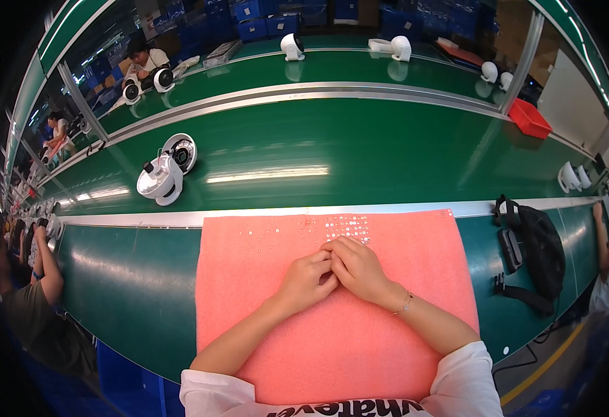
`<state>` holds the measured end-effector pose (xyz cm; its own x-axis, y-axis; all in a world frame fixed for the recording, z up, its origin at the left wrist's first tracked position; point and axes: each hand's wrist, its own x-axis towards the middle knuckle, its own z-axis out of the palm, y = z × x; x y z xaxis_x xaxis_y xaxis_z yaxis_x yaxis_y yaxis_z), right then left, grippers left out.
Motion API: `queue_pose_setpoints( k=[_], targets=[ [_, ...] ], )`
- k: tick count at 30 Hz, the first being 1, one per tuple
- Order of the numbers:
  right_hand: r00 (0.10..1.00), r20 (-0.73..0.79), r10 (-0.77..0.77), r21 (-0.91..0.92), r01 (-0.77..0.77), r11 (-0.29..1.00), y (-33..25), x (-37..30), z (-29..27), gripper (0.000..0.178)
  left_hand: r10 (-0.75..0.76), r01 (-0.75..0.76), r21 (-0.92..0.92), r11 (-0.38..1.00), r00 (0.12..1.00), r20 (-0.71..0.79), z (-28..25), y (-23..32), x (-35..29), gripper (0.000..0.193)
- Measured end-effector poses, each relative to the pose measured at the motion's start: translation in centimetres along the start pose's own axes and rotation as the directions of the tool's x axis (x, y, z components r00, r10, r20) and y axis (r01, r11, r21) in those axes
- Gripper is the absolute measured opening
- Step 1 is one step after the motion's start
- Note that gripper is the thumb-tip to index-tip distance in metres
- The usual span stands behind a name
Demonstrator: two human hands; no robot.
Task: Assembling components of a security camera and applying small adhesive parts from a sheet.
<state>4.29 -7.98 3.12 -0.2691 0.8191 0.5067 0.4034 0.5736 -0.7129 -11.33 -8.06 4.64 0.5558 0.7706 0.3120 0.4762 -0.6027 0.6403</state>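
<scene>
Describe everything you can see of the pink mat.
The pink mat is a roughly rectangular, foamy-looking sheet, lying flat on the green bench, its far edge over a metal strip. Small pale pieces lie mostly in rows near that edge. The left hand and right hand meet above it; contact with it is unclear.

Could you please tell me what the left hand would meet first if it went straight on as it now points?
The left hand points forward and to the right, so it would probably meet the right hand first; the two seem to touch, though depth there is hard to judge.
</scene>
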Motion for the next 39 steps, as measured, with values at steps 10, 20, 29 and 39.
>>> queue_pose_setpoints(
  k=[10, 20, 29, 39],
  targets=[
    [1.0, 0.006, 0.015, 0.011, -0.015, 1.0, -0.19, 0.03, 0.0, 0.014, 0.012, -0.012, 0.011, 1.0, 1.0, -0.007, -0.08, -0.06, -0.03, 0.015],
    [1.0, 0.002, 0.009, 0.012, -0.009, 1.0, -0.25, 0.11, 0.16, 0.014, 0.001, -0.001, 0.022, 1.0, 1.0, 0.005, -0.33, -0.01, -0.09, 0.015],
    [1.0, -0.005, 0.004, 0.017, -0.004, 1.0, -0.21, 0.23, 0.2, 0.013, -0.031, 0.03, 0.022, 0.999, 0.999, 0.022, -0.46, 0.0, -0.01, 0.016],
    [1.0, 0.006, 0.015, 0.012, -0.015, 1.0, -0.74, 0.24, 0.25, 0.014, -0.028, 0.028, 0.023, 0.999, 0.999, 0.025, -0.8, 0.03, -0.28, 0.017]
  ],
)
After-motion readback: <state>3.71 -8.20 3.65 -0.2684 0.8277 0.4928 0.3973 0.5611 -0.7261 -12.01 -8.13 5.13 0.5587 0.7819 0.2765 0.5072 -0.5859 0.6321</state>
